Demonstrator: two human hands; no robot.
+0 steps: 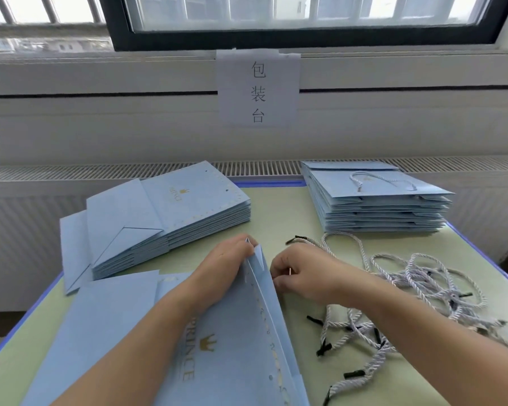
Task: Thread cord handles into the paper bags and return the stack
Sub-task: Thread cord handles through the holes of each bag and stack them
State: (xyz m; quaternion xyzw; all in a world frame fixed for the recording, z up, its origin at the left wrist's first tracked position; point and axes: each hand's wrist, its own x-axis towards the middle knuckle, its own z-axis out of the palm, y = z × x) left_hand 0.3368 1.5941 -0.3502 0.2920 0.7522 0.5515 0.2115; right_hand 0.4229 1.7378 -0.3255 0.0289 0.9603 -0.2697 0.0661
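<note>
A flat light-blue paper bag (235, 341) with gold "PRINCE" lettering lies in front of me, its mouth edge lifted. My left hand (226, 265) grips that raised top edge near its far corner. My right hand (302, 273) sits just right of the edge with fingers curled, pinching something small at the fingertips; I cannot make out what. A tangle of white twisted cord handles (417, 285) with black tips lies to the right of my right arm.
A fanned stack of flat blue bags (170, 218) sits at the back left. A neat stack of bags (376, 200) with a cord handle on top stands at the back right. The green table (288, 212) has a blue rim. A paper sign (258, 89) hangs below the window.
</note>
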